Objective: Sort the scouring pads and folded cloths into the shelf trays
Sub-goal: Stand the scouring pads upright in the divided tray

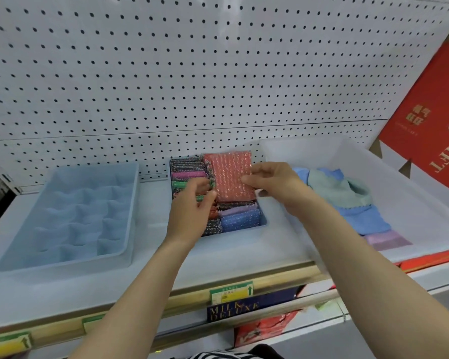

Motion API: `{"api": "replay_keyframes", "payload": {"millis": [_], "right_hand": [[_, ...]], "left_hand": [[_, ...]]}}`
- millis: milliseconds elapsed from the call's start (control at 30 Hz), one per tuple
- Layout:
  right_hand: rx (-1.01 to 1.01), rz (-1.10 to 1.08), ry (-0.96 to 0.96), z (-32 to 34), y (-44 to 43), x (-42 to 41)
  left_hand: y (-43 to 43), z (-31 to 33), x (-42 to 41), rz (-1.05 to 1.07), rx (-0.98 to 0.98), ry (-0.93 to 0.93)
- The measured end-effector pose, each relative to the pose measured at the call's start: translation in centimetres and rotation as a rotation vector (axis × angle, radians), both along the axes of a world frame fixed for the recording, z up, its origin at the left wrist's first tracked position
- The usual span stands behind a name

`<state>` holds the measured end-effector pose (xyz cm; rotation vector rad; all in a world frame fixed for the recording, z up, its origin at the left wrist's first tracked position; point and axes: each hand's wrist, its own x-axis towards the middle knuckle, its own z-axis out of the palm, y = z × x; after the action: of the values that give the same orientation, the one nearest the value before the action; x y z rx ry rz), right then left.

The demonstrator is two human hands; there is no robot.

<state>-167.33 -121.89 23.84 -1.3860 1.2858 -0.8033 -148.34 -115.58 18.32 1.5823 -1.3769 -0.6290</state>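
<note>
Fingers (254,177) of the right hand (272,185) pinch the coral scouring pad (231,174) by its right edge; the left hand (192,206) curls at its lower left corner, grip unclear. Clear bin (353,154), right, holds folded cloths (353,195). Divided blue tray (131,203) sits left, well apart. Between them, under the held pad, the pad tray (264,221) is packed.

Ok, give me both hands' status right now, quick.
Left hand: fingers curled among the scouring pads in the blue tray; grip cannot be told.
Right hand: pinching the red scouring pad by its right edge.
</note>
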Motion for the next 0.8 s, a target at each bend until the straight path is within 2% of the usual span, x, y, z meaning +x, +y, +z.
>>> {"api": "replay_keyframes", "payload": {"millis": [67,167,300,400,467,500,600,633,800], "right_hand": [[-0.068,0.039,0.135,0.3,-0.1,-1.8],[-0.159,0.168,0.362,0.2,0.5,-2.5],[-0.320,0.360,0.960,-0.1,1.3,-1.3],[-0.383,0.506,1.195,-1.4,1.7,0.6],[-0.441,0.544,1.234,-2.2,1.8,1.2],[-0.425,0.532,1.190,-2.2,1.7,1.1],[-0.281,0.432,0.882,-1.8,1.0,0.1],[-0.282,0.439,0.848,-1.9,1.0,0.0],[-0.370,0.543,0.948,-3.3,0.9,1.0]], "left_hand": [[-0.1,-1.9,0.5,-0.047,0.033,-0.375],[-0.3,-4.4,0.5,-0.103,0.207,-0.671],[-0.6,-4.7,0.4,-0.110,0.239,-0.700],[-0.6,-4.6,0.7,-0.123,0.252,-0.713],[-0.6,-4.6,0.6,-0.122,0.257,-0.727],[-0.5,-4.6,0.6,-0.119,0.258,-0.728],[-0.5,-4.6,0.5,-0.112,0.258,-0.720],[-0.6,-4.6,0.5,-0.109,0.256,-0.716],[-0.9,-4.8,0.3,-0.057,0.230,-0.674]]}}
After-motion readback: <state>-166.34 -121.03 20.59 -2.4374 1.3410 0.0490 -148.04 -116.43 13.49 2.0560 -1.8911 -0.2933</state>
